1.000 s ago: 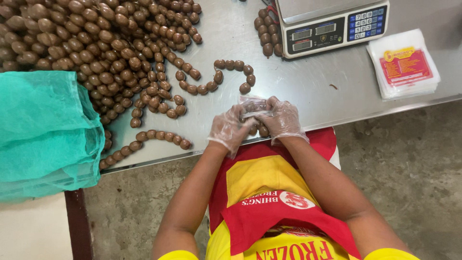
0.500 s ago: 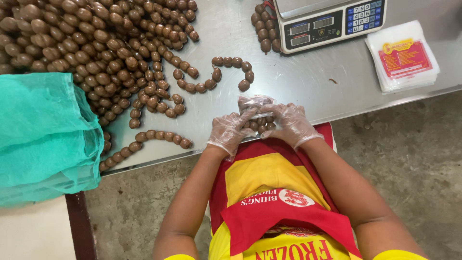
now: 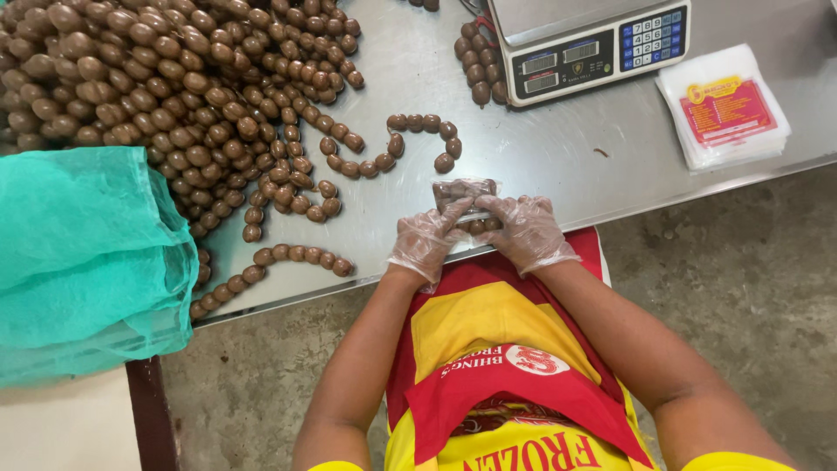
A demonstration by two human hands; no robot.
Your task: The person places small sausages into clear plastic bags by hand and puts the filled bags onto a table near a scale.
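Note:
My left hand [image 3: 427,240] and my right hand [image 3: 523,231], both in thin clear gloves, rest at the near edge of a steel table [image 3: 558,166]. Together they hold a small clear plastic bag [image 3: 466,194] with a few brown round sausage balls inside. The bag lies flat on the table between my fingertips. A short curved string of linked sausage balls [image 3: 417,131] lies just beyond the bag. Another string [image 3: 270,262] lies to the left near the table edge.
A large heap of linked brown sausage balls [image 3: 157,96] covers the table's far left. A green mesh cloth [image 3: 83,262] hangs over the left edge. A digital scale [image 3: 584,44] stands at the back, with a stack of labelled white packets [image 3: 724,109] to its right. Concrete floor lies below.
Both hands have moved slightly forward and down onto the table. The bag, held up between them before, now lies flat under my fingertips.

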